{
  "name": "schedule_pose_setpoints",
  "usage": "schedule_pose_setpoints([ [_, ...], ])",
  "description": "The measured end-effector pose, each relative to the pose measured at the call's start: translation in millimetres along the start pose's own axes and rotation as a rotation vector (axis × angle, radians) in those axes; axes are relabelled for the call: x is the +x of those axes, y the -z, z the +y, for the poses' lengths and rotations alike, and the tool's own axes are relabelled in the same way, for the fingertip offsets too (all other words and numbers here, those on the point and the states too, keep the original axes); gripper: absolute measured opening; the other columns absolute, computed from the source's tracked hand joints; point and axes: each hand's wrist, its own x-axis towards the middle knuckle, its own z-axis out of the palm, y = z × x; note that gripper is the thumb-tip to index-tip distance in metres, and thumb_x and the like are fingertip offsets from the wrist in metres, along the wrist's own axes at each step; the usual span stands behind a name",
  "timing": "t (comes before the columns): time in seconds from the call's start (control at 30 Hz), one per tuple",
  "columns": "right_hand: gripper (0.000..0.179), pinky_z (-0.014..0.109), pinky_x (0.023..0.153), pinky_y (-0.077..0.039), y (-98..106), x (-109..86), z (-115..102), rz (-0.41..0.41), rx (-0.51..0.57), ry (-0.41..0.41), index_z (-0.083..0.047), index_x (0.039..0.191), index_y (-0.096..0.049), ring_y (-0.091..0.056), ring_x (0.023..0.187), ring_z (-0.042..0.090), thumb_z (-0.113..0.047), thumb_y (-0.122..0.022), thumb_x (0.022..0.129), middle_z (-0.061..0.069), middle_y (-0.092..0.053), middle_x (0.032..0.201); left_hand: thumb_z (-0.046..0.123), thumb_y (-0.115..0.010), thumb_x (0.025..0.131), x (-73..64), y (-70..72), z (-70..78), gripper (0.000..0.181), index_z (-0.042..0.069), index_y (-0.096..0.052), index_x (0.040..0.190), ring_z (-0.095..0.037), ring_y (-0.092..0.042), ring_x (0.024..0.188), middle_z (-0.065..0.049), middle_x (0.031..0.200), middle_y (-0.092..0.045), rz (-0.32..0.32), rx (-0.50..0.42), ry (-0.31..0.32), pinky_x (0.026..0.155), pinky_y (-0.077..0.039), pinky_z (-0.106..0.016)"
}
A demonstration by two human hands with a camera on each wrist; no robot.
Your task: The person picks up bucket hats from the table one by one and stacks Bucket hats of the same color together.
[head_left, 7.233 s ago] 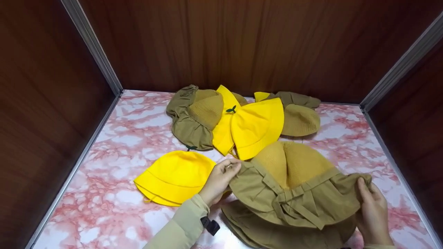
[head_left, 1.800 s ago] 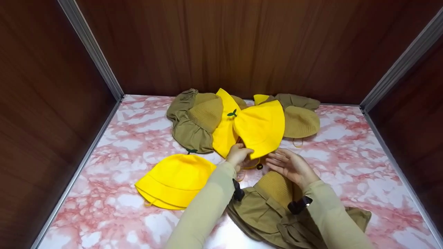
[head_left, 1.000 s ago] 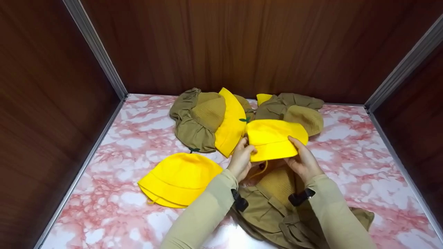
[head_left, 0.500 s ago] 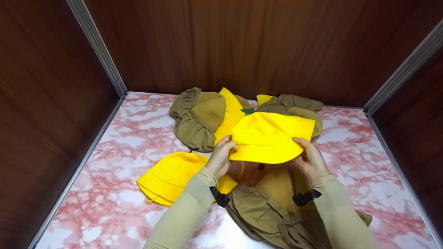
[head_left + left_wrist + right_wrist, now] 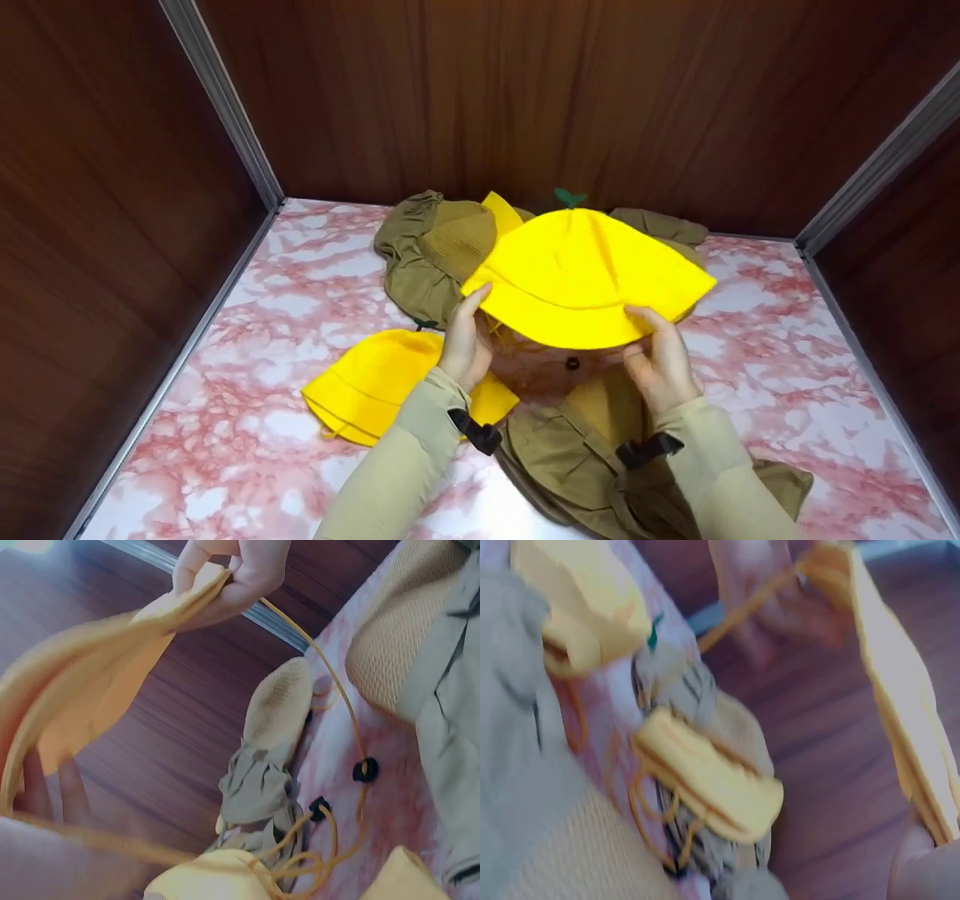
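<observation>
A yellow bucket hat [image 5: 585,262] with a green sprout on its crown is held up above the table, brim toward me. My left hand [image 5: 466,341] holds the brim at its left end, thumb on the outside and fingers behind. My right hand [image 5: 664,367] pinches the brim right of its middle; the left wrist view shows that pinch clearly. An orange chin cord [image 5: 341,682] with a black cord stopper [image 5: 365,769] hangs beneath. Below my right arm lies a brown sun hat [image 5: 559,469] with a woven crown, partly hidden by the arm.
Another yellow hat [image 5: 367,386] lies left of my left forearm. Behind the raised hat lie a brown hat [image 5: 457,240] and another brown hat [image 5: 660,223], mostly covered. Dark wood panels [image 5: 480,97] wall in the pink-and-white marbled table [image 5: 247,337].
Earlier my hands spread a brown sun hat, now lying in front. They have since taken the yellow hat from the back pile, lifted it and turned it upright, sprout up.
</observation>
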Motion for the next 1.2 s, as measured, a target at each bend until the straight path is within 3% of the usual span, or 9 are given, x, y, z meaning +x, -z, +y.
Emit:
schedule_pose_setpoints([
  [0.17,0.011,0.024,0.085,-0.048,-5.5,-12.1,22.9,-0.065,0.012,0.032,-0.004,0.097,-0.058,-0.058,0.092,0.014,0.0,-0.048,0.1,0.001,-0.061,0.096,0.029,-0.053,0.102,-4.5,-7.8,-1.1,0.034,0.011,-0.055,0.13,-0.018,-0.056,0.11,0.001,0.114,-0.064,0.06,-0.045,-0.084,0.101,-0.039,-0.034],
  [0.27,0.013,0.027,0.085,-0.05,-9.0,-17.0,36.6,-0.089,0.042,0.036,-0.004,0.099,-0.058,-0.06,0.092,0.016,0.001,-0.046,0.1,0.003,-0.063,0.096,0.027,-0.057,0.101,-7.2,-12.9,-3.0,0.036,0.016,-0.049,0.134,-0.019,-0.057,0.113,-0.001,0.121,-0.062,0.084,-0.147,-0.098,0.103,-0.041,-0.035],
  [0.37,0.014,0.027,0.086,-0.051,-12.5,-20.4,47.9,-0.111,0.054,0.039,-0.003,0.098,-0.06,-0.061,0.093,0.016,0.002,-0.047,0.1,0.004,-0.064,0.097,0.025,-0.054,0.103,-9.7,-15.9,-4.4,0.037,0.017,-0.045,0.138,-0.019,-0.056,0.121,-0.002,0.131,-0.058,0.057,-0.255,-0.119,0.109,-0.042,-0.036],
  [0.53,0.015,0.026,0.087,-0.052,-13.8,-22.7,57.4,-0.123,-0.04,0.052,-0.005,0.099,-0.064,-0.063,0.095,0.014,0.001,-0.051,0.1,0.002,-0.067,0.1,0.026,-0.043,0.107,-13.8,-14.3,-0.9,0.039,0.019,-0.037,0.145,-0.021,-0.047,0.134,-0.004,0.145,-0.048,-0.006,-0.348,-0.144,0.117,-0.036,-0.039],
  [0.77,0.015,0.031,0.098,-0.051,-1.1,-19.2,54.9,-0.17,-0.247,0.047,-0.01,0.109,-0.062,-0.065,0.103,0.016,-0.011,-0.048,0.104,0.001,-0.069,0.107,0.023,-0.037,0.108,-16.6,-6.6,13.3,0.041,0.016,-0.035,0.149,-0.023,-0.043,0.138,-0.007,0.148,-0.045,-0.015,-0.333,-0.185,0.117,-0.035,-0.041],
  [0.9,0.03,0.035,0.11,-0.044,6.7,-14.0,48.8,-0.108,-0.299,0.051,-0.007,0.13,-0.049,-0.061,0.11,0.019,-0.021,-0.048,0.105,0.01,-0.055,0.128,0.021,-0.039,0.108,-17.9,-4.6,24.0,0.042,0.011,-0.037,0.148,-0.024,-0.044,0.138,-0.009,0.147,-0.046,0.005,-0.348,-0.218,0.117,-0.036,-0.041],
  [1.07,0.074,0.034,0.119,-0.033,9.6,-8.4,40.4,-0.095,-0.353,0.003,-0.006,0.157,-0.008,-0.044,0.131,0.027,-0.04,-0.046,0.103,0.02,-0.022,0.157,0.02,-0.04,0.107,-21.4,-3.1,34.9,0.042,0.008,-0.037,0.147,-0.023,-0.045,0.137,-0.009,0.145,-0.048,0.016,-0.345,-0.235,0.117,-0.036,-0.039],
  [1.13,0.08,0.033,0.12,-0.03,8.3,-7.1,37.2,-0.129,-0.391,-0.014,-0.004,0.158,-0.004,-0.036,0.139,0.027,-0.046,-0.043,0.103,0.019,-0.017,0.16,0.02,-0.04,0.107,-23.9,-2.2,38.0,0.041,0.01,-0.036,0.147,-0.023,-0.044,0.137,-0.008,0.144,-0.047,0.005,-0.338,-0.232,0.118,-0.035,-0.039],
  [1.2,0.076,0.032,0.119,-0.032,5.7,-6.2,34.4,-0.166,-0.423,-0.016,-0.004,0.156,-0.012,-0.035,0.14,0.025,-0.05,-0.041,0.103,0.016,-0.025,0.157,0.021,-0.039,0.108,-26.0,-0.7,40.0,0.041,0.011,-0.034,0.147,-0.023,-0.043,0.138,-0.008,0.145,-0.046,-0.005,-0.327,-0.225,0.118,-0.035,-0.04],
])
